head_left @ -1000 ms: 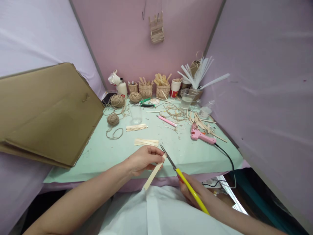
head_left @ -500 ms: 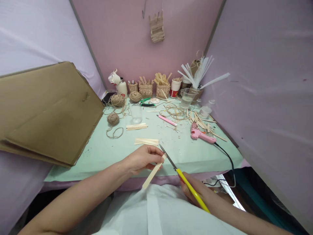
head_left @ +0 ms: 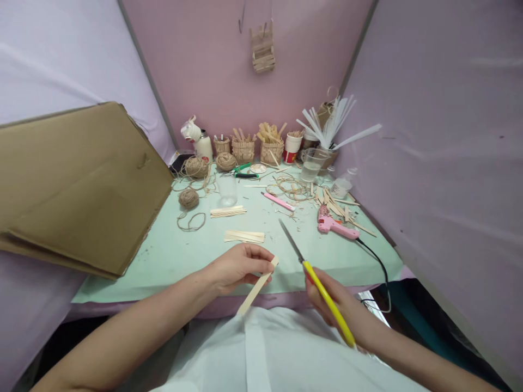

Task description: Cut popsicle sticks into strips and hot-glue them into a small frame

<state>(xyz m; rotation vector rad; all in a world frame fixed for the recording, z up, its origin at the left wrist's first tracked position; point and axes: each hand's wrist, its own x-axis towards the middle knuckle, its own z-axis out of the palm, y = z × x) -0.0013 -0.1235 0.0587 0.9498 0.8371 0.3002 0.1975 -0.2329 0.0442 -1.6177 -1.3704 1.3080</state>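
- The left hand [head_left: 245, 267] pinches a stick [head_left: 255, 291] near its upper end, between thumb and fingers.
- That stick slants from 1 o'clock down to 7 o'clock, over the near edge of the table [head_left: 163, 250], its lower end by the white clothing.
- The right hand [head_left: 316, 299] grips the yellow handles of the scissors [head_left: 330, 306], blades pointing to 11 o'clock.
- The scissors sit at 3 o'clock from the stick's upper end, apart from it.
- Clock directions from the left hand: at 12, just beyond the fingers, 1 pile of loose sticks [head_left: 244, 237]; a bundle [head_left: 229, 212] lies farther off, toward 11.
- At 11, a twine ball [head_left: 188, 199].
- At 1, a pink cutter [head_left: 278, 201].
- At 2, a pink glue gun [head_left: 338, 226] with its cord.
- At 10, a large sheet of cardboard [head_left: 85, 185].
- At 12, farthest back, 2 baskets [head_left: 244, 152] of sticks.
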